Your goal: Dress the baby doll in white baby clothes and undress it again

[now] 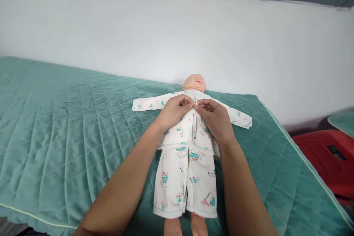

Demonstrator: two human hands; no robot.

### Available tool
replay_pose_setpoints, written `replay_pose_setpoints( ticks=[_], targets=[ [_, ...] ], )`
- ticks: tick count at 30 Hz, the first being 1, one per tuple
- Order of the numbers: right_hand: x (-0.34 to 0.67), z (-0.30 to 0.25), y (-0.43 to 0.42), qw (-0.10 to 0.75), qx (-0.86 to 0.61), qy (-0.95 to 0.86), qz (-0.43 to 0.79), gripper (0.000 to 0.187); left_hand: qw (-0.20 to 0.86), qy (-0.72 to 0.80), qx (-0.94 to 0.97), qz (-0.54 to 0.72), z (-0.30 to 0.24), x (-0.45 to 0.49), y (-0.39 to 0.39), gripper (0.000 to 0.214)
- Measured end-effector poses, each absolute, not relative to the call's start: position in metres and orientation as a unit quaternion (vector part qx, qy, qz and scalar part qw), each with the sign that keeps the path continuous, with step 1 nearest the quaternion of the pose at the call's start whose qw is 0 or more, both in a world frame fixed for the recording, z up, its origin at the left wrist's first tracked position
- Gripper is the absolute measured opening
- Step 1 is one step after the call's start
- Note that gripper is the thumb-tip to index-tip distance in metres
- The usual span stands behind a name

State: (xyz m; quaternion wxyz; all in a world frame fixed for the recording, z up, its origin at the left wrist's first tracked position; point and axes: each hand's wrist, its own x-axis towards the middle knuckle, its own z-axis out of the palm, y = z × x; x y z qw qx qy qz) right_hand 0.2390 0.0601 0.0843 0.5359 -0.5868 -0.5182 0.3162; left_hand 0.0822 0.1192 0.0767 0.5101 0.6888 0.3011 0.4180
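Note:
A baby doll (194,83) lies on its back, head toward the wall, dressed in a white printed shirt (177,134) and matching trousers (170,180). Both sleeves stretch out to the sides. At the chest, my left hand (177,108) pinches one front edge of the shirt. My right hand (214,116) pinches the other edge, and the fingertips of both hands meet there. What lies between the fingertips is mostly hidden. Below them a small button (190,120) shows on the front, where the two edges hang slightly apart.
A green quilted cover (69,129) spreads under the doll, its pale-trimmed edge running down the right. Behind it stands a white wall (138,37). A red plastic object (326,158) is beside the bed at right, with a teal surface (344,121) above it.

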Motion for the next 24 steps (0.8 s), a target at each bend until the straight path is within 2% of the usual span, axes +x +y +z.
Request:
replay_pose_setpoints(
  ticks=[10, 20, 24],
  targets=[
    [0.2368, 0.0831, 0.0588, 0.497, -0.598, -0.544, 0.315, 0.026, 0.559, 0.306, 0.641, 0.428, 0.0719, 0.0823, 0.1219, 0.007],
    [0.2328, 0.0901, 0.0559, 0.45, -0.643, -0.559, 0.269, 0.028, 0.568, 0.296, 0.642, 0.421, 0.0731, 0.0808, 0.1218, 0.01],
    [0.2326, 0.091, 0.055, 0.445, -0.643, -0.563, 0.267, 0.026, 0.566, 0.306, 0.653, 0.399, 0.079, 0.077, 0.1201, 0.019]
  ],
)
